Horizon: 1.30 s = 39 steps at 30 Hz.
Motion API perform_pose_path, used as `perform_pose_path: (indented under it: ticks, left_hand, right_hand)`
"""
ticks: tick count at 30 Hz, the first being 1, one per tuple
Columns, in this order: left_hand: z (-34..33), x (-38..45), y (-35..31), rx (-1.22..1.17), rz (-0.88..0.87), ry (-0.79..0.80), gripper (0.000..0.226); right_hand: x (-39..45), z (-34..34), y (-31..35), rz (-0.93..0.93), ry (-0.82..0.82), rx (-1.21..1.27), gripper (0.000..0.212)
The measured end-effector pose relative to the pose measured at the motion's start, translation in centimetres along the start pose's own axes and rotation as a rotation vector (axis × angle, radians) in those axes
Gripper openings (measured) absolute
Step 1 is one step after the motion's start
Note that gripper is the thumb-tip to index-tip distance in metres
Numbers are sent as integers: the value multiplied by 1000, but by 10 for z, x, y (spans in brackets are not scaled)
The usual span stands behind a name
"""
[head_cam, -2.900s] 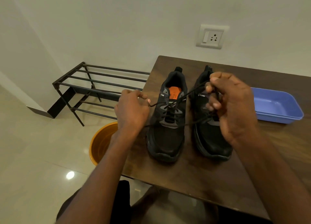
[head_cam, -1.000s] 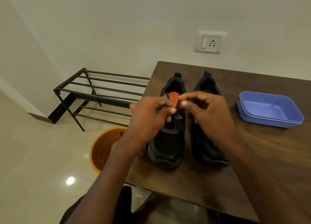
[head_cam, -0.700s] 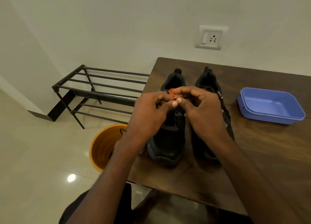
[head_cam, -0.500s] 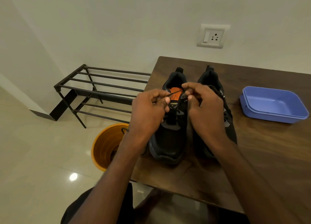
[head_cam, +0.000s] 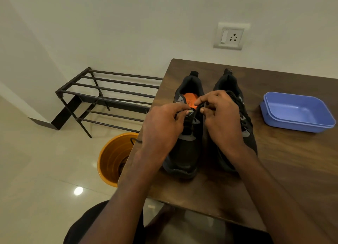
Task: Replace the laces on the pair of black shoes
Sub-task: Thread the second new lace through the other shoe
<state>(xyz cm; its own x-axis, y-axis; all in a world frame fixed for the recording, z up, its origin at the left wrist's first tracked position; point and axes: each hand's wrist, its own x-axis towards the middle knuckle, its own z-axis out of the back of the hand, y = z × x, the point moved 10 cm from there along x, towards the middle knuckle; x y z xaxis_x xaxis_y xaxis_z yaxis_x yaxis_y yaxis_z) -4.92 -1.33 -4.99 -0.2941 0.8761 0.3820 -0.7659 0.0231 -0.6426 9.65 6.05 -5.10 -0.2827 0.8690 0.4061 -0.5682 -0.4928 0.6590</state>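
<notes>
Shoes (head_cam: 184, 152) black, grey panels by the lacing; left one has an orange insole (head_cam: 190, 99). Lace (head_cam: 192, 118) black. Tabletop (head_cam: 274, 170) dark brown woodgrain. Tub (head_cam: 296, 112) blue. Bucket (head_cam: 113, 156) orange. Rack (head_cam: 109, 90) black metal. Wall, socket (head_cam: 230, 36) white; floor glossy cream.

Hiding most of the left shoe's (head_cam: 184, 152) lacing behind the left hand (head_cam: 161, 128); covering the inner side of the right shoe (head_cam: 245, 123) with the right hand (head_cam: 223, 121); masking the black lace (head_cam: 192, 116) between pinching fingertips; cutting off the table (head_cam: 283, 170) at the right edge; concealing part of the orange bucket (head_cam: 113, 157) under the table.
</notes>
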Motion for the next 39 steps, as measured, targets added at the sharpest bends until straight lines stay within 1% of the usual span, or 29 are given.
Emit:
perform_pose_path:
  ticks: [3, 7, 11, 16, 19, 23, 25, 30, 33, 37, 39]
  left_hand:
    - [-6, 1, -5, 90, -23, 40, 23]
    - [-18, 5, -2, 121, -6, 134, 24]
    - [-19, 9, 3, 70, -19, 190, 22]
    - [-21, 9, 14, -34, 6, 202, 16]
    - [-20, 9, 14, -35, 34, 164, 15]
    - [-8, 3, 3, 117, 48, 3, 10]
    - [-7, 1, 3, 118, 68, -23, 5]
    - [-20, 5, 12, -43, 110, 57, 7]
    - [-28, 6, 12, -68, 98, 123, 9]
    - [-33, 6, 12, -129, 81, 205, 15]
    - [-33, 6, 9, -117, 26, 222, 17]
  right_hand:
    - [-1, 1, -3, -14, -14, 27, 31]
    - [-2, 0, -5, -15, -2, 47, 32]
    - [-2, -1, -6, -14, 13, 64, 34]
    - [-1, -1, -5, -15, 36, 59, 37]
    - [-2, -2, -4, -18, 36, 48, 35]
    - [-5, -4, -3, -33, 18, 37, 31]
    - [-6, -3, -3, -44, 4, 42, 33]
    - [-8, 1, -5, -76, -53, 58, 38]
    - [-11, 1, -4, -104, -77, 48, 37]
    - [-12, -1, -3, -108, -67, 50, 36]
    - [-13, -1, -3, -113, -38, 62, 34]
